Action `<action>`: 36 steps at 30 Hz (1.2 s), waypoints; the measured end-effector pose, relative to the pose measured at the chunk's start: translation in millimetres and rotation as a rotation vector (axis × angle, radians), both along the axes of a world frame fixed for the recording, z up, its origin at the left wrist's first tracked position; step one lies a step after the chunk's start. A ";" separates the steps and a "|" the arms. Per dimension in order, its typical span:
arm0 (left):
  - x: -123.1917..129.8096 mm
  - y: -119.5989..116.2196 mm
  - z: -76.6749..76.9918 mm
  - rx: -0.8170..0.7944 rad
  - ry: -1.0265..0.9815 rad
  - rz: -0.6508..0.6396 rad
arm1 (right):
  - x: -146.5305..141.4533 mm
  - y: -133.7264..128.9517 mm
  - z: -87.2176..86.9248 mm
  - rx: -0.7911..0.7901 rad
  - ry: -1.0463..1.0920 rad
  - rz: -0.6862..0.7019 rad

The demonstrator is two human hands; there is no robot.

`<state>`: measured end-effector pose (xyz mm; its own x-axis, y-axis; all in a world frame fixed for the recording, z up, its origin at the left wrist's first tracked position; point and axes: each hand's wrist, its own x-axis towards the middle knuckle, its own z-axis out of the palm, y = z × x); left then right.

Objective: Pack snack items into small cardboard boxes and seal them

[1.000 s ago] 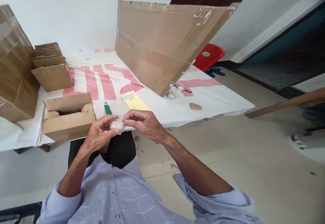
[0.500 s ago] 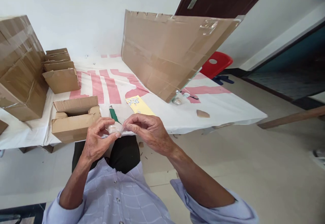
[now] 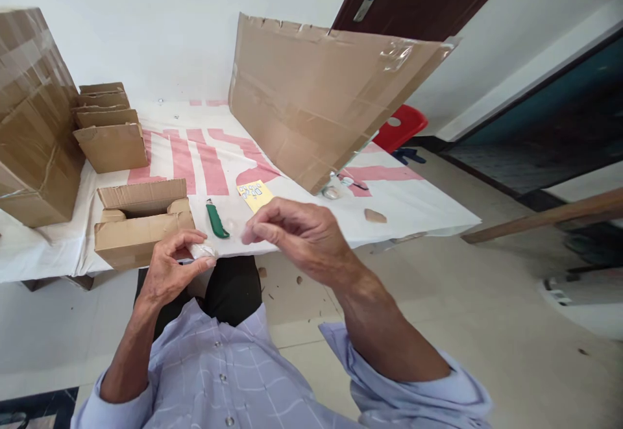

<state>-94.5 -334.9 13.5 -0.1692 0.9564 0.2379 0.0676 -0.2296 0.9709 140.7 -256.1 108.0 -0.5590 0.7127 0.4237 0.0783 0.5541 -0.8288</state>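
My left hand [image 3: 168, 267] pinches a small whitish bundle [image 3: 203, 250], wrapped in clear plastic, between thumb and fingers at the table's front edge. To the right of it, my right hand [image 3: 304, 237] is raised with fingertips pressed together. A faint see-through patch shows by those fingertips; whether they grip anything I cannot make out. Between the hands and slightly beyond lies a green-handled utility knife [image 3: 216, 220] on the cloth. A yellow card [image 3: 253, 195] with blue writing is partly hidden behind my right hand. Left of the knife stands an open small cardboard box [image 3: 141, 237].
Several small boxes [image 3: 111, 147] stand in a row beside a large taped carton [image 3: 36, 124]. A big cardboard sheet [image 3: 311, 91] leans over the table's back. A clear roundish item [image 3: 331, 192] and a cardboard scrap [image 3: 375, 215] lie at right. Behind is a red chair [image 3: 402, 127].
My right hand has drawn away to the right from the bundle, opening a gap between the hands. My left hand keeps hold of the bundle. The view has shifted slightly.
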 end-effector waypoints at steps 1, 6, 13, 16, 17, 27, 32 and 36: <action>-1.0 -0.1 -1.9 0.006 -0.041 -0.004 | 1.8 1.9 2.5 0.013 0.016 -0.024; -0.2 -0.9 -0.7 0.089 -0.226 -0.089 | 1.0 8.3 -1.2 0.169 0.011 -0.111; 1.9 -7.0 8.8 0.177 -0.211 -0.135 | -9.0 1.5 -22.4 0.555 -0.052 -0.078; 4.4 -8.7 10.5 0.212 -0.189 -0.180 | -11.5 -4.2 -27.1 0.692 -0.083 -0.044; 5.1 -9.0 10.7 0.224 -0.187 -0.196 | -11.9 -6.3 -28.0 0.728 -0.100 -0.039; 1.7 -7.5 10.2 0.321 0.059 -0.204 | -12.5 -22.0 -23.5 0.977 -0.178 -0.044; -2.3 -8.1 8.1 0.323 0.095 -0.129 | -17.2 -26.3 -25.7 0.985 -0.150 -0.048; -5.7 -11.7 6.9 0.306 0.118 -0.125 | -14.7 -17.7 -20.7 0.885 -0.029 -0.048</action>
